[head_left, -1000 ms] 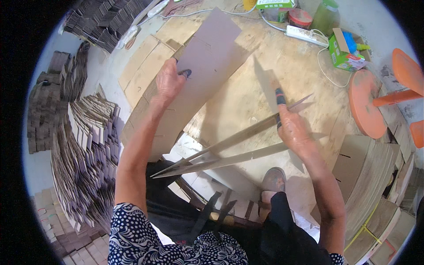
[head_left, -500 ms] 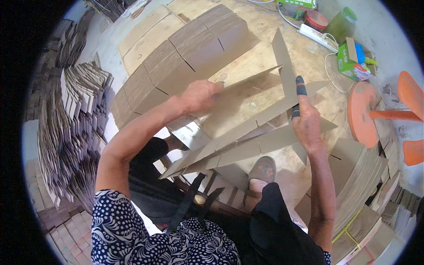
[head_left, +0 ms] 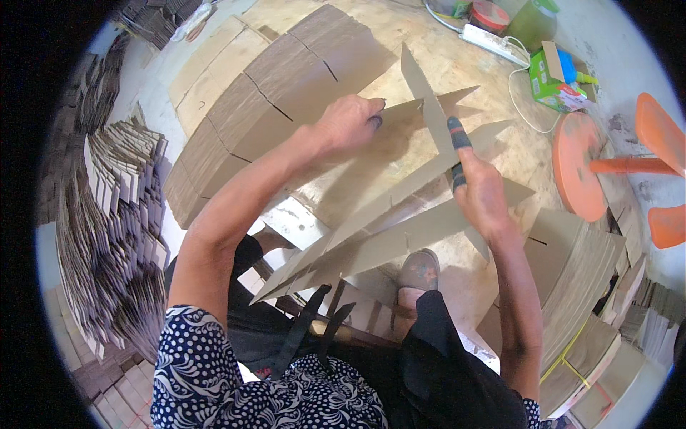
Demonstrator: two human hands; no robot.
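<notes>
My right hand (head_left: 480,187), with dark wraps on thumb and finger, grips a partly joined cardboard divider. A slotted cross strip (head_left: 433,114) of that divider stands up past my fingers. Two long cardboard strips (head_left: 400,247) run from it down to the left above my lap, their near ends close together. My left hand (head_left: 344,123) is closed on the end of another cardboard strip (head_left: 404,114). That strip meets the cross strip, and its pointed far end shows beyond it. My left fingertips are partly hidden.
A long row of stacked cardboard strips (head_left: 275,93) lies ahead-left on the board. More cardboard piles stand left (head_left: 118,236) and right (head_left: 572,279). Far right are an orange stool (head_left: 580,168), a green box (head_left: 557,82) and a white power strip (head_left: 493,43).
My left hand has moved right, and its strip now reaches past the cross strip, where before its tip only met it. The whole view has shifted slightly.
</notes>
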